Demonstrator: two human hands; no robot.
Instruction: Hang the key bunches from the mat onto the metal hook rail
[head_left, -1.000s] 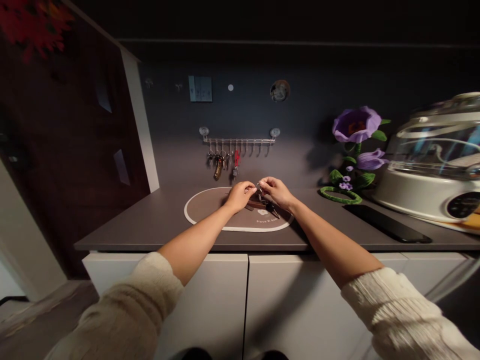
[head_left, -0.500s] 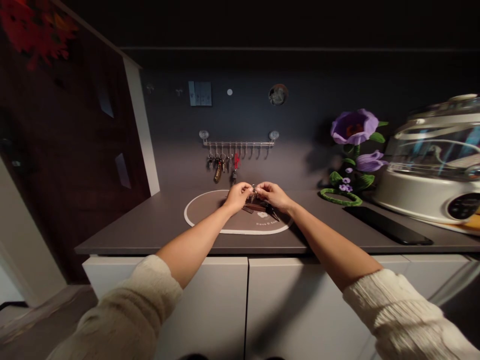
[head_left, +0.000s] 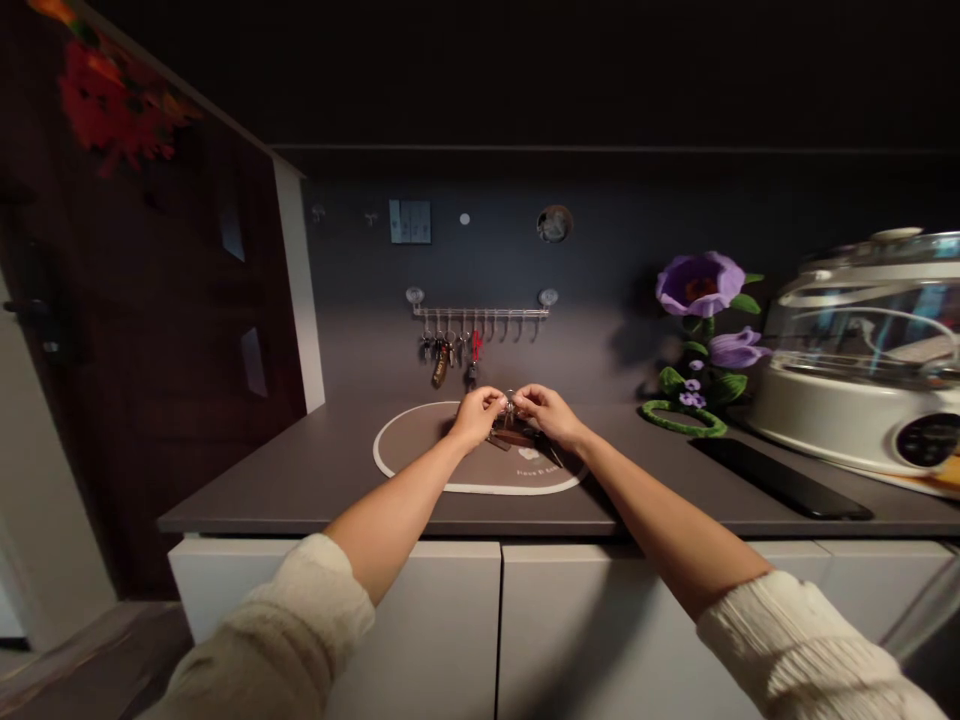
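My left hand (head_left: 477, 418) and my right hand (head_left: 551, 412) meet above an oval brown mat (head_left: 420, 462) with a pale rim. Both are closed, pinching a small metal key ring (head_left: 511, 398) between them from either side. Keys seem to hang below the ring, though the fingers partly hide them. Under the hands a dark reddish-brown strip (head_left: 517, 437) and other small dark items lie on the mat, too small to name. Behind, a clear hook rack (head_left: 481, 313) on the wall carries several keys (head_left: 440, 362) and a red tag (head_left: 477, 345).
A purple crocheted flower (head_left: 701, 285) stands at the right on the dark counter (head_left: 285, 480). Beside it are a black phone (head_left: 780, 480) and a white appliance with a clear top (head_left: 847, 390). White cabinet doors (head_left: 420, 620) sit below; a dark door (head_left: 202, 400) is at the left.
The whole scene sits slightly lower in the picture, as the head view has tilted up. Both hands keep their pinch on the key ring, with little visible movement over the mat.
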